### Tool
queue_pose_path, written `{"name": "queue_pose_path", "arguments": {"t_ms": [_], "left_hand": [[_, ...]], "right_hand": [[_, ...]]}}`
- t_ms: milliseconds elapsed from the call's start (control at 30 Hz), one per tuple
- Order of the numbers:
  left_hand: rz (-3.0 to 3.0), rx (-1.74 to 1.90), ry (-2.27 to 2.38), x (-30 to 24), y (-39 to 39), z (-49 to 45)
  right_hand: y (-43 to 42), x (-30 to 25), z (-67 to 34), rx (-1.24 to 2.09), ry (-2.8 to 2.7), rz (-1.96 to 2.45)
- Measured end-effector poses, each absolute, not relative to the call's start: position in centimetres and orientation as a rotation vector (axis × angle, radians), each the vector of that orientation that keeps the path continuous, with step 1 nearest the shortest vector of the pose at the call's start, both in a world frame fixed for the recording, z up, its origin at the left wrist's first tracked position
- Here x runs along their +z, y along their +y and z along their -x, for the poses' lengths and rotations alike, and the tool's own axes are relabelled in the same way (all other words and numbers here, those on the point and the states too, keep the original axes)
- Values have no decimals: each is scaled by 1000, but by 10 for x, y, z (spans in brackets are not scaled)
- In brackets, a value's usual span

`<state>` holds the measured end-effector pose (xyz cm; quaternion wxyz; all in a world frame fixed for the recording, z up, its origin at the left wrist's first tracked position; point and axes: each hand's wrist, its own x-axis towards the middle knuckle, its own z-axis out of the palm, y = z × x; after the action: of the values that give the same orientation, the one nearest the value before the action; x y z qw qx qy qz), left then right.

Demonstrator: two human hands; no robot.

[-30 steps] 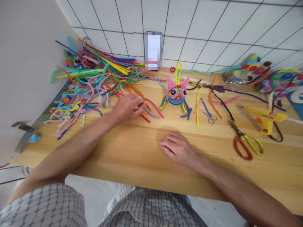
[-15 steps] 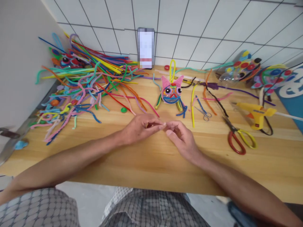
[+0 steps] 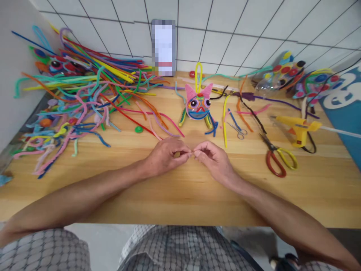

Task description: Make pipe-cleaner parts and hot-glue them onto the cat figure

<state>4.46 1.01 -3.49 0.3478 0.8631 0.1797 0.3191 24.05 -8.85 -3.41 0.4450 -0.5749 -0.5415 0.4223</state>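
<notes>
My left hand (image 3: 168, 157) and my right hand (image 3: 213, 160) meet at the fingertips over the wooden table (image 3: 180, 199). Each is closed in a pinch. Whatever sits between the fingertips is too small to make out. Just beyond them stands a craft figure (image 3: 199, 108) with pink ears, big googly eyes and a yellow loop on top. Its legs are green-yellow and blue pipe cleaners. A yellow pipe cleaner (image 3: 225, 122) lies to the right of the figure, near small scissors (image 3: 239, 131).
Large scissors (image 3: 275, 160) and a yellow glue gun (image 3: 300, 130) lie on the right. Loose pipe cleaners (image 3: 84, 98) heap up on the left. A phone (image 3: 164, 49) leans on the tiled wall. More decorated figures (image 3: 321, 84) stand at the back right. A green button (image 3: 139, 129) lies left of centre.
The camera view has shifted, so the table items appear further left and slightly higher. My right fingers have closed into a tighter pinch against my left fingertips.
</notes>
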Motion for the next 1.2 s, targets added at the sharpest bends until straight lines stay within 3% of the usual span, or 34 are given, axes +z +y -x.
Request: {"name": "queue_pose_path", "arguments": {"t_ms": [367, 667, 1200], "left_hand": [[-2179, 893, 493, -37, 6, -41], [-2303, 879, 549, -44, 5, -41], [-2482, 943, 523, -53, 18, -34]], "right_hand": [[-86, -38, -242, 966, -1352, 1388], [-90, -32, -239, 623, -1573, 1346], [-87, -34, -244, 741, -1289, 1437]]}}
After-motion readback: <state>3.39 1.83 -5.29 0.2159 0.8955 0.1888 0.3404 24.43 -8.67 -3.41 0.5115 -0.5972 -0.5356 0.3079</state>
